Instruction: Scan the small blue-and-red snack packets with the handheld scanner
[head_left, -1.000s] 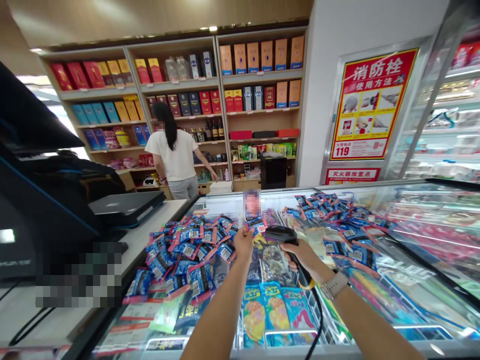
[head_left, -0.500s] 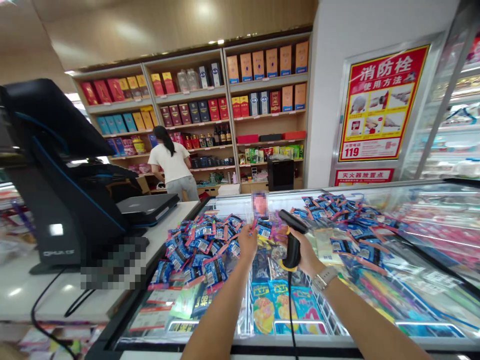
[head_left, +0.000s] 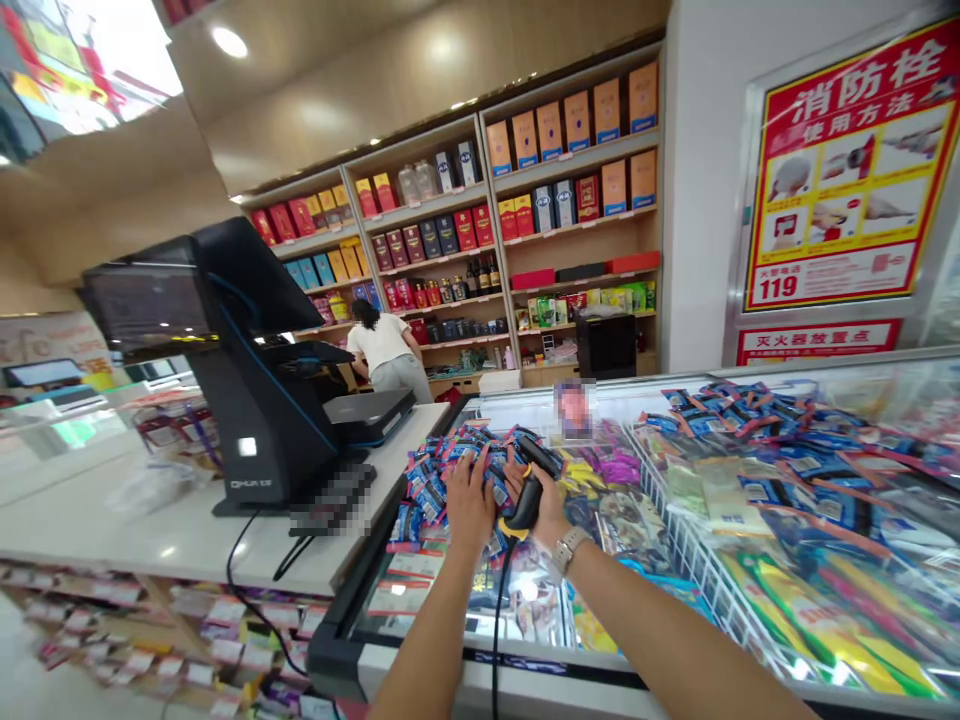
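Observation:
My right hand (head_left: 552, 508) is wrapped round the grip of a black and yellow barcode scanner (head_left: 528, 500), its cable hanging down over the freezer's front edge. My left hand (head_left: 470, 500) rests on a heap of small blue and pink packets (head_left: 426, 488), fingers stretched out and slightly apart. The heap lies on the glass top of a chest freezer (head_left: 679, 620). The scanner's head points at the heap, close to the left fingertips. A second spread of the same packets (head_left: 757, 415) lies farther right on the glass.
To the left, a black checkout terminal (head_left: 255, 400) stands on a white counter (head_left: 180, 540), its cable hanging over the front. Bagged goods and wire baskets (head_left: 675, 530) show beneath the glass. Beyond the freezer, a person (head_left: 390, 350) bends by shelves of boxes (head_left: 442, 235).
The view has swung left. My left hand has let go of a packet it was pinching and now lies on the left heap. The scanner has moved left towards that heap.

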